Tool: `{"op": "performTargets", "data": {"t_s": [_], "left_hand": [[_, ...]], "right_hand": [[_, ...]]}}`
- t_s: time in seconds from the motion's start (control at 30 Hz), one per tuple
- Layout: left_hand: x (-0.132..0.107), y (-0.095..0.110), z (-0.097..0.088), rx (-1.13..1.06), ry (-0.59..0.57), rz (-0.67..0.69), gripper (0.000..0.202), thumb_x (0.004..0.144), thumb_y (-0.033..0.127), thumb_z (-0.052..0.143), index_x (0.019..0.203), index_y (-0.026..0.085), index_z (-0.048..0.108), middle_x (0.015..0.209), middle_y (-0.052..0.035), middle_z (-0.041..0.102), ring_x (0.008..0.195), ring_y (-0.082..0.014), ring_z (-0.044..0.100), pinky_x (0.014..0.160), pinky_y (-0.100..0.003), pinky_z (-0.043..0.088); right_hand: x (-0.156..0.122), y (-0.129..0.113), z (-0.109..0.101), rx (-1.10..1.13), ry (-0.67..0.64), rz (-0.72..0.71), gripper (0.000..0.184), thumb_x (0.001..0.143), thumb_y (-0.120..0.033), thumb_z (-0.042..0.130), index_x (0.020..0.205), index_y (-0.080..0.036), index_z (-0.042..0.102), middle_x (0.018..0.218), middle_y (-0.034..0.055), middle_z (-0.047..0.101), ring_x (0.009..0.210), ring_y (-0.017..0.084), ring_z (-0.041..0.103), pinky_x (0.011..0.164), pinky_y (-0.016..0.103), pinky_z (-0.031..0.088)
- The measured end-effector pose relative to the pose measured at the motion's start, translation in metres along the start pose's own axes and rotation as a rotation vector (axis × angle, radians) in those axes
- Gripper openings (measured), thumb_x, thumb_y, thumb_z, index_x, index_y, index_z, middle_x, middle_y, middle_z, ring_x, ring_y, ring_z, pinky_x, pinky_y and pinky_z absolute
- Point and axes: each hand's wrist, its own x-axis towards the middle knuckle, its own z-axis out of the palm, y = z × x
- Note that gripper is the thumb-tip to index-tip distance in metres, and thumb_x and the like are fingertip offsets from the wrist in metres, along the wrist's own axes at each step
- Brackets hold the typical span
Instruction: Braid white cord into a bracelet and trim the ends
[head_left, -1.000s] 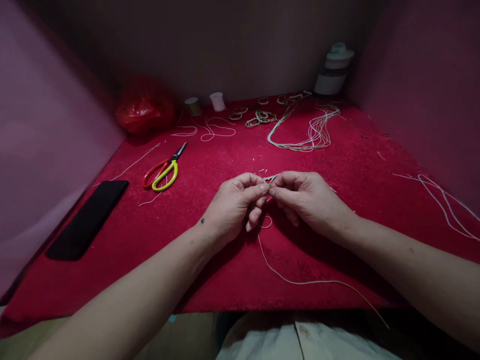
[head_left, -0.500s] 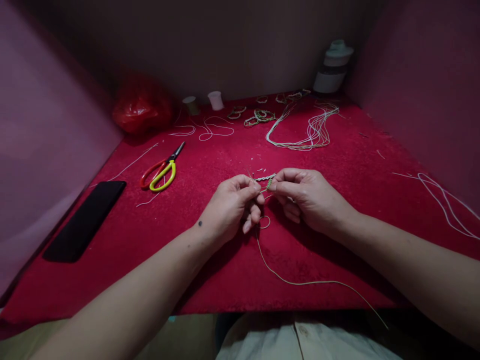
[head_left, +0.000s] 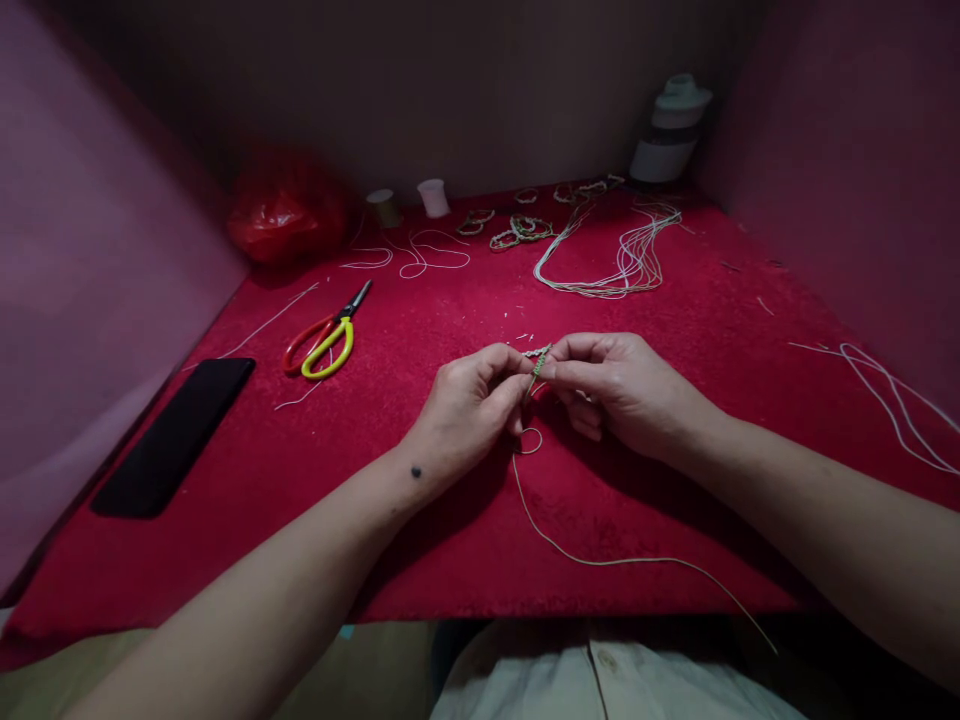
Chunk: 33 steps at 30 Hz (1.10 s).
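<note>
Between my hands is a braided cord bracelet [head_left: 538, 364], green along one part and whitish along another. My right hand [head_left: 611, 385] pinches its green part between thumb and forefinger. My left hand [head_left: 480, 395] is closed at the bracelet's left side, thumb against forefinger; its fingertips are partly hidden, and it seems to pinch the thin cord there. From below the hands a thin greenish cord [head_left: 585, 560] makes a small loop, then trails over the red cloth and past the front edge.
Scissors [head_left: 330, 340] with red and yellow handles and a black phone [head_left: 176, 437] lie left. Behind are a red plastic bag [head_left: 285, 222], thread spools [head_left: 433, 198], finished braided loops [head_left: 525, 230], a cord bundle [head_left: 622, 270] and a bottle [head_left: 669, 130]. Loose white cord [head_left: 892, 385] lies right.
My left hand has turned and its fingers have curled in closer to the bracelet, hiding the lower fingers. The right hand keeps its pinch in nearly the same place.
</note>
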Motion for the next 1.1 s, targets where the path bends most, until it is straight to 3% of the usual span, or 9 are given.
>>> {"op": "performTargets", "data": {"t_s": [0.3, 0.47, 0.67, 0.83, 1.1], "left_hand": [[-0.001, -0.001, -0.003, 0.198, 0.074, 0.109, 0.015, 0.084, 0.023, 0.054, 0.082, 0.013, 0.065, 0.056, 0.0046, 0.051, 0.048, -0.0056, 0.041, 0.047, -0.018, 0.033], [0.002, -0.004, -0.004, 0.175, 0.053, 0.112, 0.014, 0.083, 0.023, 0.055, 0.078, 0.013, 0.064, 0.065, 0.0017, 0.057, 0.059, -0.0073, 0.048, 0.054, -0.018, 0.037], [0.001, 0.003, -0.004, 0.026, 0.004, 0.002, 0.01, 0.08, 0.02, 0.057, 0.076, 0.013, 0.063, 0.06, 0.0052, 0.051, 0.05, -0.0036, 0.039, 0.049, -0.016, 0.033], [0.0, 0.013, -0.005, -0.221, -0.046, -0.242, 0.006, 0.079, 0.017, 0.057, 0.073, 0.015, 0.058, 0.046, 0.0093, 0.037, 0.036, -0.0018, 0.024, 0.036, -0.016, 0.019], [0.0, 0.013, -0.009, -0.487, -0.138, -0.429, 0.009, 0.076, 0.015, 0.061, 0.07, 0.017, 0.054, 0.045, 0.0103, 0.027, 0.036, -0.0016, 0.015, 0.034, -0.014, 0.013]], "right_hand": [[0.003, 0.0, -0.003, -0.028, -0.008, 0.016, 0.012, 0.076, -0.021, 0.064, 0.069, -0.016, 0.056, 0.039, -0.0067, 0.045, 0.032, 0.007, 0.037, 0.033, 0.02, 0.028], [0.002, -0.002, -0.002, -0.007, -0.011, 0.041, 0.013, 0.075, -0.02, 0.064, 0.067, -0.016, 0.055, 0.038, -0.0068, 0.041, 0.032, 0.006, 0.034, 0.032, 0.02, 0.026], [0.002, -0.005, -0.001, 0.1, -0.016, 0.138, 0.015, 0.07, -0.015, 0.065, 0.062, -0.016, 0.053, 0.04, -0.007, 0.037, 0.033, 0.005, 0.028, 0.03, 0.018, 0.024], [0.002, -0.006, -0.002, 0.176, -0.048, 0.212, 0.015, 0.067, -0.012, 0.067, 0.061, -0.015, 0.053, 0.042, -0.0074, 0.035, 0.034, 0.003, 0.025, 0.03, 0.016, 0.022], [0.003, -0.008, -0.004, 0.187, -0.073, 0.238, 0.017, 0.068, -0.008, 0.063, 0.057, -0.015, 0.052, 0.042, -0.0075, 0.032, 0.034, 0.003, 0.023, 0.029, 0.015, 0.022]]}}
